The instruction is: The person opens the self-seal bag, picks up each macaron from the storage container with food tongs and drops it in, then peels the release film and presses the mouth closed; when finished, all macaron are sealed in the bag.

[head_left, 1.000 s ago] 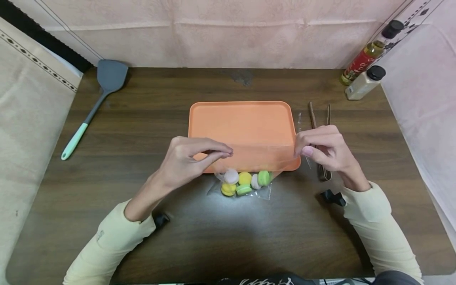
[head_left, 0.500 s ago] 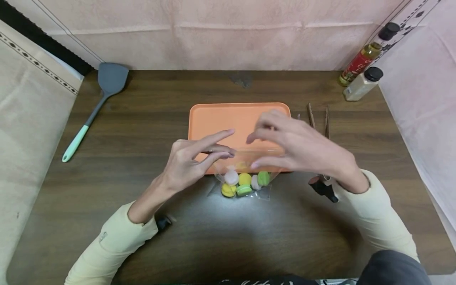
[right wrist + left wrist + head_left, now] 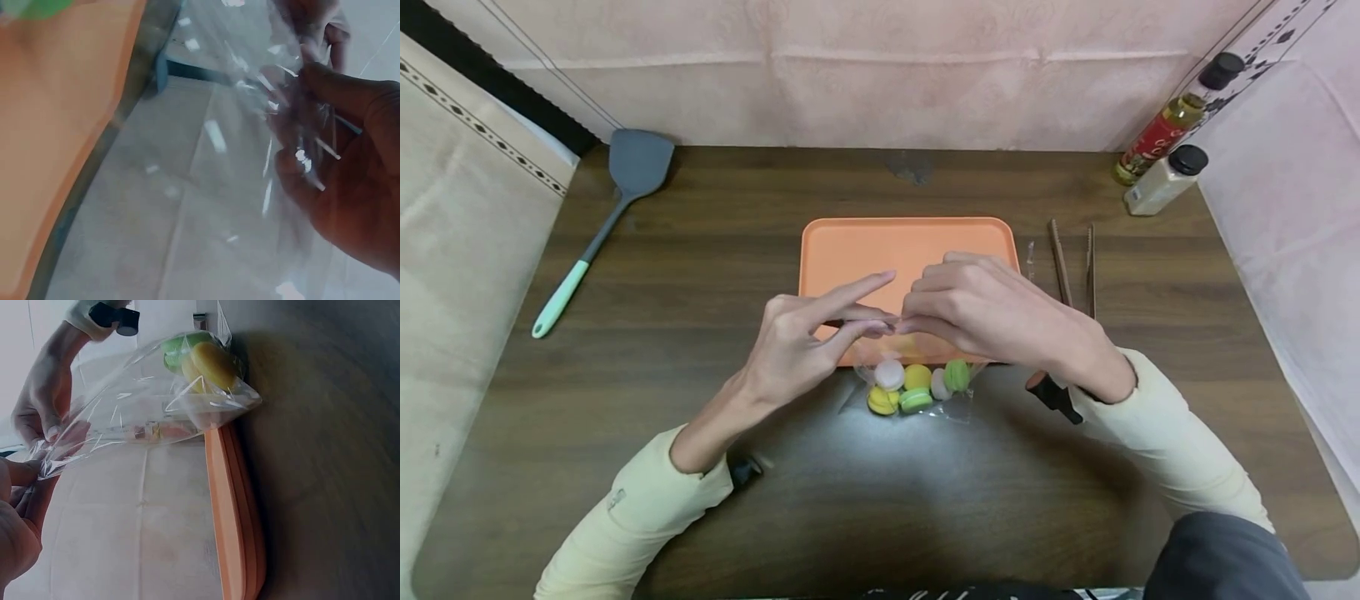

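Note:
A clear plastic bag [image 3: 125, 409] stands with its bottom at the near edge of the orange tray [image 3: 865, 242]. Several macarons lie in it, among them a yellow macaron [image 3: 917, 377], a green macaron [image 3: 957, 375] and a pale macaron [image 3: 889, 374]. My left hand [image 3: 801, 333] pinches the bag's upper edge between thumb and fingers, its index finger stretched out. Fingertip to fingertip with it, my right hand [image 3: 992, 312] pinches the gathered plastic. The right wrist view shows the film [image 3: 250, 112] bunched at the fingers.
Metal tongs [image 3: 1060, 262] lie right of the tray, partly behind the right arm. An oil bottle [image 3: 1161, 133] and a black-capped jar [image 3: 1165, 179] stand at the back right. A spatula [image 3: 602, 225] with a mint handle lies at the left.
My right hand let go of the bag's right corner, crossed left over the tray, and now pinches plastic at the left fingertips. The left hand stayed put while its index finger straightened.

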Demonstrator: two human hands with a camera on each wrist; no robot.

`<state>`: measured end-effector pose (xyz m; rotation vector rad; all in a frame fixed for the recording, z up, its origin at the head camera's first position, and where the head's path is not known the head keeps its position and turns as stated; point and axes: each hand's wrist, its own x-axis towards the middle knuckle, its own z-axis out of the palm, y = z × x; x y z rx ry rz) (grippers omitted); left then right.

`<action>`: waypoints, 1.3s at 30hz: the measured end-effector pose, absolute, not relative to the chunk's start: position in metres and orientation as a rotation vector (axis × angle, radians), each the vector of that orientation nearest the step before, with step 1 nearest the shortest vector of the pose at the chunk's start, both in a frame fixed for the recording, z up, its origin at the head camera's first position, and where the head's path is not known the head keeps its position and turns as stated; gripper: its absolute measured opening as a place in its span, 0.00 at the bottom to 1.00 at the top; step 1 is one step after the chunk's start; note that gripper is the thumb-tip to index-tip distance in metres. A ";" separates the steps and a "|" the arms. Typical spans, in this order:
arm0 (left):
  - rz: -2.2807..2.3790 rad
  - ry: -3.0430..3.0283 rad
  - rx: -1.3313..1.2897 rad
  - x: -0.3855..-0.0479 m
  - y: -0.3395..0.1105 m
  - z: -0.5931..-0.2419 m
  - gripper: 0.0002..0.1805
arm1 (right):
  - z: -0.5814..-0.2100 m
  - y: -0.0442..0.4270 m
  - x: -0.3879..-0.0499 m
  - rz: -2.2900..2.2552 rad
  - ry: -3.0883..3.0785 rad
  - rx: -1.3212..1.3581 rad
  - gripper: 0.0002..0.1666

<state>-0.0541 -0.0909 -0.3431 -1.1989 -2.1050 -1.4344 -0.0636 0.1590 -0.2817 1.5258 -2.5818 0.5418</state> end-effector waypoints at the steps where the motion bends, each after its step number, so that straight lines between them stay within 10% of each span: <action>1: -1.440 -2.105 -1.197 -0.054 -0.090 -0.343 0.27 | -0.283 0.161 -0.064 0.559 -2.572 1.532 0.19; 30: -1.517 -2.132 -1.193 -0.052 -0.092 -0.339 0.24 | -0.299 0.235 -0.073 0.738 -2.503 1.492 0.06; 39: -1.564 -2.181 -1.144 -0.049 -0.098 -0.340 0.22 | -0.303 0.250 -0.073 0.777 -2.498 1.485 0.27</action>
